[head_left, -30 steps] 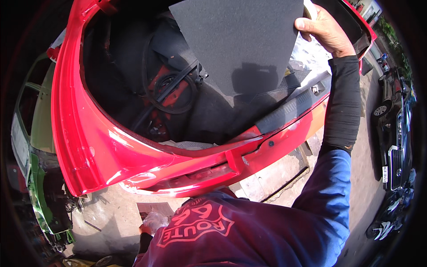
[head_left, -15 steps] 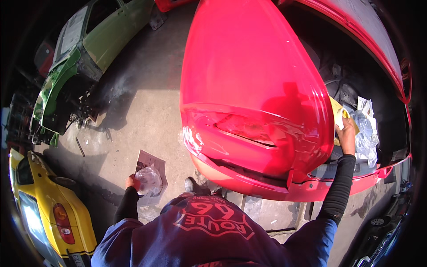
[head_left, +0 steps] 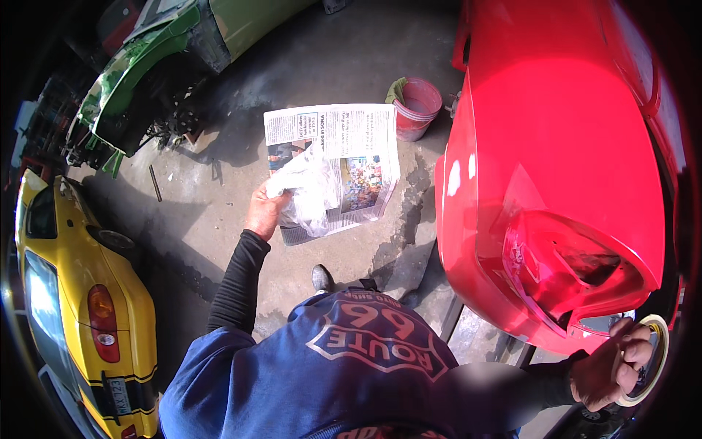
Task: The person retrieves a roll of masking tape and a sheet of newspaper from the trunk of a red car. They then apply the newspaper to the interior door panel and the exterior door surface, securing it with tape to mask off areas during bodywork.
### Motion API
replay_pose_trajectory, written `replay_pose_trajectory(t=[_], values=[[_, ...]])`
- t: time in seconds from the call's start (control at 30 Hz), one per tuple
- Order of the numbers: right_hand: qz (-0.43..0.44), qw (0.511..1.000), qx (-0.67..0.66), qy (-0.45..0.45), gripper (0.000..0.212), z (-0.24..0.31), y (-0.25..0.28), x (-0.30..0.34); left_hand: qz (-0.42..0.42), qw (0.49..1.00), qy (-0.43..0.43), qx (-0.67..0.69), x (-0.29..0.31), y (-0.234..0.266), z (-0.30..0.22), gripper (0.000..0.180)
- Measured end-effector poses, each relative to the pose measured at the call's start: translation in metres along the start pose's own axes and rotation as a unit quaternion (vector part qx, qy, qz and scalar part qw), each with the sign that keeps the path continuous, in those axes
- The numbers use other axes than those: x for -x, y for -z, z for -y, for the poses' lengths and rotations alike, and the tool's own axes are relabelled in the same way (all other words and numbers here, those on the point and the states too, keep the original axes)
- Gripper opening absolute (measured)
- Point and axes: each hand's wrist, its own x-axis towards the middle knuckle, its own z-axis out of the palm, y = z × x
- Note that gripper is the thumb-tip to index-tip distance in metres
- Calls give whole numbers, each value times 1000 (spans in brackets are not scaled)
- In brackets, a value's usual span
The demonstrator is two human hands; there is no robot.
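Note:
My left hand (head_left: 265,211) is closed on a bunched sheet of clear plastic (head_left: 313,186) together with a spread newspaper page (head_left: 362,133), held out in front of me above the concrete floor. The plastic lies crumpled over the middle of the page. At the lower right, my right hand (head_left: 605,372) grips a roll of pale masking tape (head_left: 665,351), its ring seen at an angle. That hand is beside the rear corner of a glossy red car body (head_left: 556,110), near its empty tail-light recess (head_left: 585,263).
A red bucket (head_left: 418,110) with a green cloth (head_left: 396,91) on its rim stands beyond the newspaper. A yellow car (head_left: 80,285) is at left, and a partly stripped green car body (head_left: 256,29) at far left. A thin dark rod (head_left: 155,183) lies on the floor.
My right hand has come away from the red car's open compartment, now with the tape roll. My left hand has moved forward with the newspaper and plastic. The view has turned left.

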Motion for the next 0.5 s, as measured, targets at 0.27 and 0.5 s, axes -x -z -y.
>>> replay_pose_trajectory(t=[0.27,0.5], values=[[38,898,129,-420,58,-227,-327,-122,104,991,-37,76,-134,87,-68,33],[-85,837,-191,-506,65,-408,-401,-175,133,983,-4,129,-303,76,-100,38]])
